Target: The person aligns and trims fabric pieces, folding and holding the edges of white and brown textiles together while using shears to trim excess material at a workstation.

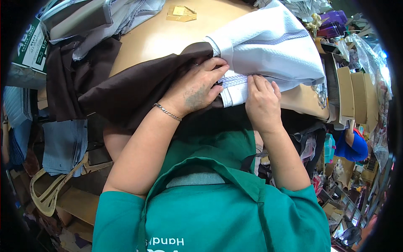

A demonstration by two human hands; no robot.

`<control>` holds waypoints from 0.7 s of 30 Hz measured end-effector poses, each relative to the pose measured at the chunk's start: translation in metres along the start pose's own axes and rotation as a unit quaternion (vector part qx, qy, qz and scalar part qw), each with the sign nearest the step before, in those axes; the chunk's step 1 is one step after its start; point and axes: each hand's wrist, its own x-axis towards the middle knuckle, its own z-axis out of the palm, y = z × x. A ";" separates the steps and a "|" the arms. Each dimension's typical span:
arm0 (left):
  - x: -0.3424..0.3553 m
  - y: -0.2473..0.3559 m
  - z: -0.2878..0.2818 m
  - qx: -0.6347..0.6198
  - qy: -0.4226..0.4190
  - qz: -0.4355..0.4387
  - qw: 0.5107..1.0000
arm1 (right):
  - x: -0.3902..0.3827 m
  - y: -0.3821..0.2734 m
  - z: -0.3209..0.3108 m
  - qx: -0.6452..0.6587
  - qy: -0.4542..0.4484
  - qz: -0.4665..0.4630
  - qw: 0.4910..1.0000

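A length of dark brown cloth runs across the near part of the table, its right end meeting a piece of white textured fabric with lilac patterned bands. My left hand, wearing a chain bracelet, grips the brown cloth where it joins the white fabric. Its fingertips point right, over a folded edge. Close by on the right, my right hand has its fingers closed at the white fabric's lower edge, beside a lilac band. The parts under both sets of fingertips are hidden.
The pale table holds a small yellowish plate at its far side. Folded grey and brown fabrics are heaped far left. Stacked blue-grey sheets hang lower left. Cardboard boxes and scissors lie right; a person in blue is beyond.
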 end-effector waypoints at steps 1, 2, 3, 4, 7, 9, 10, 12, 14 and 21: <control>0.000 0.000 0.000 -0.003 0.000 -0.001 1.000 | -0.001 0.002 0.001 -0.005 0.001 0.004 1.000; 0.000 0.000 0.001 -0.002 -0.002 -0.003 1.000 | -0.001 0.004 0.002 -0.010 0.002 0.007 1.000; 0.001 0.000 0.001 -0.001 -0.004 -0.004 1.000 | -0.001 0.006 0.004 -0.016 0.003 0.011 1.000; 0.001 0.000 0.000 0.002 -0.005 -0.005 1.000 | -0.001 0.009 0.004 -0.018 0.003 0.012 1.000; 0.001 0.000 0.000 -0.008 0.003 0.002 1.000 | 0.000 0.016 0.006 -0.022 0.002 0.019 1.000; 0.001 0.000 0.000 -0.018 0.003 0.001 1.000 | 0.001 0.019 0.008 -0.021 0.001 0.026 0.999; 0.001 -0.001 0.000 -0.023 0.003 0.001 1.000 | 0.001 0.021 0.008 -0.007 0.007 0.028 1.000; 0.001 -0.001 0.000 -0.014 0.000 -0.003 1.000 | 0.002 0.026 0.010 0.022 0.019 0.031 0.999; 0.000 -0.001 0.001 -0.006 0.002 -0.003 1.000 | 0.005 0.039 0.011 0.058 0.037 0.013 0.998; 0.001 0.000 0.000 -0.009 0.004 -0.008 1.000 | 0.006 0.056 0.017 0.174 0.087 0.012 0.981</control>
